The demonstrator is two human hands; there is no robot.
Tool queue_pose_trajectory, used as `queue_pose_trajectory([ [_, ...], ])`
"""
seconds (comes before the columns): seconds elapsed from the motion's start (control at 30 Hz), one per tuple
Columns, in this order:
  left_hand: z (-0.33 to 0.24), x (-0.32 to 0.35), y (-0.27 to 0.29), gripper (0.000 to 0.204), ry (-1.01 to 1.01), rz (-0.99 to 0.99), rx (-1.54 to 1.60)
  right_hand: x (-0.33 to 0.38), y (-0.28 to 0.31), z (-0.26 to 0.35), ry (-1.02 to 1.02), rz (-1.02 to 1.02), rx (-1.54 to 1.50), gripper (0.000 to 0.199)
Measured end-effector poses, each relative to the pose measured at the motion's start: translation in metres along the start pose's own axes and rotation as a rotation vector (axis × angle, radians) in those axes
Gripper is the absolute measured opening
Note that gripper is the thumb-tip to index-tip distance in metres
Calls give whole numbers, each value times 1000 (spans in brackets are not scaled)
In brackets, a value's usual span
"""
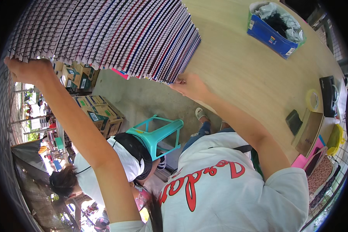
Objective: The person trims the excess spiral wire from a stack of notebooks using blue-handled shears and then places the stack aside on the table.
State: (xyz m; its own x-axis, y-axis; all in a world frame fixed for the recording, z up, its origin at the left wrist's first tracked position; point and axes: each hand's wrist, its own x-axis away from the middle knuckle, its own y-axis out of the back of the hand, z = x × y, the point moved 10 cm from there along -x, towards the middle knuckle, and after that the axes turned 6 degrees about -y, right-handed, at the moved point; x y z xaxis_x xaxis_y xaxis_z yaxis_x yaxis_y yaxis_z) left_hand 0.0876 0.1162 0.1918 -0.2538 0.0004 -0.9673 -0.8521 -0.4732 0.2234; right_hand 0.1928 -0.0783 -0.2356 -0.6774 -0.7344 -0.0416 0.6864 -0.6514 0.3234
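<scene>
- Across the upper left runs a long, packed row of what look like spiral-bound books (123,38), its right end at the worktop (228,73); what bears the left end cannot be told.
- At the row's lower left corner, the left hand (31,70) touches the edge, fingers curled in; their tips are hidden, so their hold cannot be told.
- At the lower right corner, the right hand (191,85) has thumb and fingers drawn together on the edge.
- Good handling likely means equal inward pressure from both ends, since slack in the middle could let the row bow or fan.
- Both wrists are best kept level, so that neither end twists.
- Farther right, the blue box (266,38) and tape roll (309,101) sit well apart from the row.
- Below, the teal stool (152,133) calls for careful footing.
</scene>
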Motion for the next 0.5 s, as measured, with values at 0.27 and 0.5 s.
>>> queue_pose_trajectory([
  [0.27,-4,-1,-1,64,-184,-24,-166,20,5,10,157,-213,173,35],
  [0.5,-16,1,-2,66,-170,-22,-179,30,0,29,365,-368,422,34],
])
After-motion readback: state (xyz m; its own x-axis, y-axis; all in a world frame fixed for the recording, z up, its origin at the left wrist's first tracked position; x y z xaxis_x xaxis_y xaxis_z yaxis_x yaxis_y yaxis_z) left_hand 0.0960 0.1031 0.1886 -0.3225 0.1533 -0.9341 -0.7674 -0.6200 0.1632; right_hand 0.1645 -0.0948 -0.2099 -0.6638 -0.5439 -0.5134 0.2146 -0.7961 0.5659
